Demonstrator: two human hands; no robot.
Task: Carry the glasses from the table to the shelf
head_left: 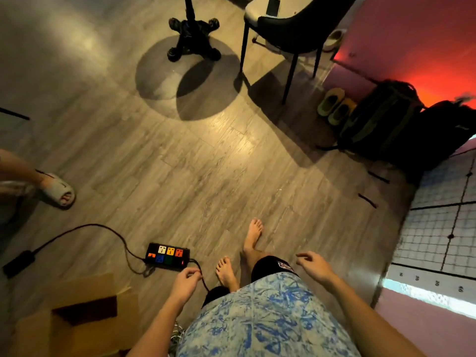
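Observation:
No glasses and no shelf appear in the head view. My left hand (186,281) hangs low at my side with fingers loosely curled and holds nothing; it overlaps a black cable in the picture, contact cannot be told. My right hand (315,266) is out in front of my hip, fingers spread and empty. A corner of a grid-marked table (438,228) shows at the right edge, with no glass on the visible part. My bare feet stand on the wooden floor (180,155).
A black power strip (167,255) with coloured sockets and its cable lie by my left foot. A cardboard box (77,313) sits lower left. Another person's slippered foot (58,190) is at far left. Ahead stand a black stand base (193,37), a chair (291,29), slippers (334,104) and backpacks (401,127).

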